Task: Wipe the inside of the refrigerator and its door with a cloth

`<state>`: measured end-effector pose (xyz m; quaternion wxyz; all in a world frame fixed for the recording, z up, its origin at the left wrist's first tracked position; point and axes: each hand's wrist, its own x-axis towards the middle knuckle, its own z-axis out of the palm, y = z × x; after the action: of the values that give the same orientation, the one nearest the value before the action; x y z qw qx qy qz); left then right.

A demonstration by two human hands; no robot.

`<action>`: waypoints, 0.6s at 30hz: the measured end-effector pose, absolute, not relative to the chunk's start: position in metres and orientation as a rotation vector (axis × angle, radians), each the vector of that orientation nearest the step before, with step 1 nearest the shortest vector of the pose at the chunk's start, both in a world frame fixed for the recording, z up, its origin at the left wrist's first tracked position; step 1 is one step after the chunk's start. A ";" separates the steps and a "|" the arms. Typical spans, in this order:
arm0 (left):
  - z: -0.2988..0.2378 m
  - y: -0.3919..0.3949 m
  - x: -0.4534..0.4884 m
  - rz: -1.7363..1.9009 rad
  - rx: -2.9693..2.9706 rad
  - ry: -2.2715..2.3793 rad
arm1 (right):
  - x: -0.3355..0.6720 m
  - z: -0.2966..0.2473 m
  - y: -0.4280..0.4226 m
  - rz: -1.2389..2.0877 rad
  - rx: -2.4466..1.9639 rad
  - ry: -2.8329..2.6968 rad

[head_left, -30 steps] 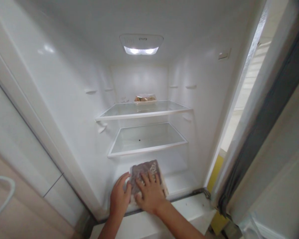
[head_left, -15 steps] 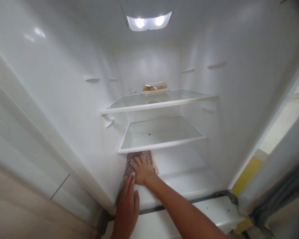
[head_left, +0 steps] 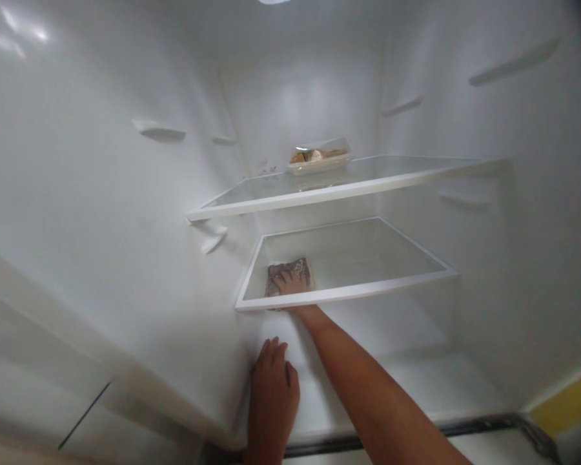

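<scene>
A flat brown patterned package (head_left: pixel 290 267) lies on the fridge floor, far back on the left, and I see it through the lower glass shelf (head_left: pixel 348 294). My right hand (head_left: pixel 290 284) reaches in under that shelf with its fingers laid over the package's near part, pressing on it. My left hand (head_left: pixel 271 394) lies flat and holds nothing, fingers together, on the white fridge floor (head_left: pixel 416 381) near the front left corner.
An upper glass shelf (head_left: pixel 339 188) carries a clear tray of food (head_left: pixel 318 156) at the back. White fridge walls close in on the left and right. A dark door seal (head_left: pixel 465 429) runs along the front edge, with a yellow object (head_left: pixel 569 402) at the right.
My right hand has slid the brown package from the front of the fridge floor back under the lower shelf. My left hand came off the package and now rests on the floor. The camera moved in closer.
</scene>
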<state>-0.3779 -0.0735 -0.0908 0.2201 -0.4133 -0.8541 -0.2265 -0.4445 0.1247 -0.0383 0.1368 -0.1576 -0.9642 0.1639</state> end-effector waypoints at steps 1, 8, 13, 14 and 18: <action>-0.090 -0.074 -0.377 -0.645 -1.138 -2.360 | -0.443 -0.038 0.123 0.478 -0.456 -2.792; -0.073 -0.071 -0.374 -0.809 -1.094 -2.381 | -0.380 -0.036 0.074 0.524 -0.406 -2.837; -0.062 -0.074 -0.371 -0.862 -1.090 -2.393 | -0.298 -0.032 0.043 0.672 -0.368 -2.838; -0.061 -0.076 -0.370 -0.857 -1.086 -2.396 | -0.280 -0.030 0.039 0.704 -0.399 -2.814; -0.058 -0.078 -0.370 -0.792 -1.094 -2.434 | -0.215 -0.028 0.026 0.766 -0.476 -2.764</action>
<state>-0.3703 -0.0777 -0.0583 0.1779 -0.3869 -0.8604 -0.2800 -0.2146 0.0257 -0.0279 0.1169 -0.1625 -0.9442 0.2616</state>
